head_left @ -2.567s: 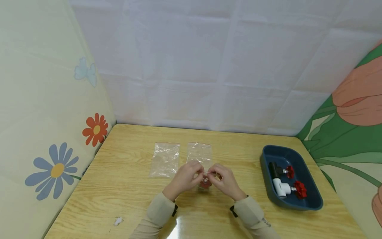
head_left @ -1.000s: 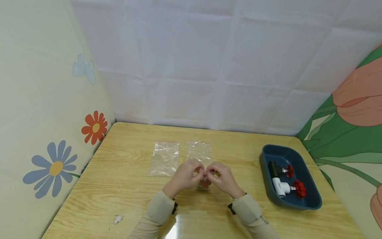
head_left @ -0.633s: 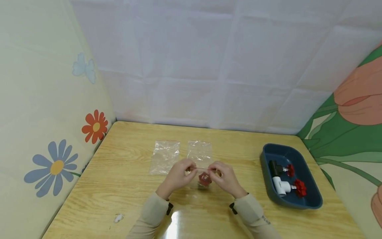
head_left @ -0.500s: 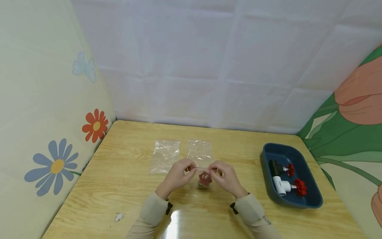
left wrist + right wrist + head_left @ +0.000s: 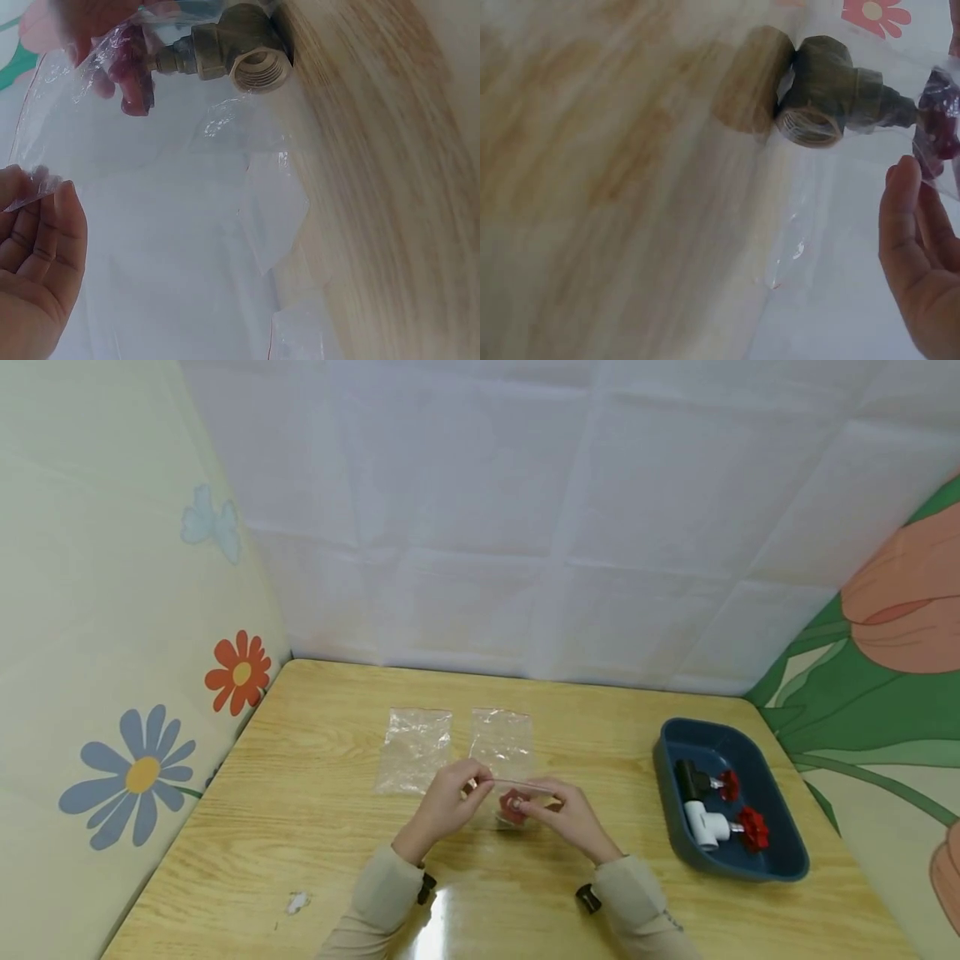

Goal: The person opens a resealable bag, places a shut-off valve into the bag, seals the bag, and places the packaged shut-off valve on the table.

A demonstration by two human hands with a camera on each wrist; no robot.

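A brass valve [image 5: 821, 71] with a red handwheel [image 5: 512, 806] stands inside a clear zip bag [image 5: 225, 112], its threaded opening showing in both wrist views. My left hand [image 5: 453, 797] pinches the bag's top edge at the left corner, finger and thumb together on the film. On the other side my right hand [image 5: 566, 818] has its thumb on the handwheel and fingers behind it, with bag film around them. The bag's edge runs as a thin reddish line between the two hands. The valve's base is close over the wooden table [image 5: 322, 835].
Two flat clear zip bags, a left one [image 5: 415, 747] and a right one [image 5: 500, 737], lie behind the hands. At the right stands a blue tray [image 5: 795, 868] holding a black valve [image 5: 687, 781] and a white valve [image 5: 699, 827], both with red handwheels. A white cloth hangs behind.
My hands have spread apart, the left one moving left, stretching the bag's edge between them. The right thumb has shifted from that edge down onto the handwheel, which now tilts slightly.
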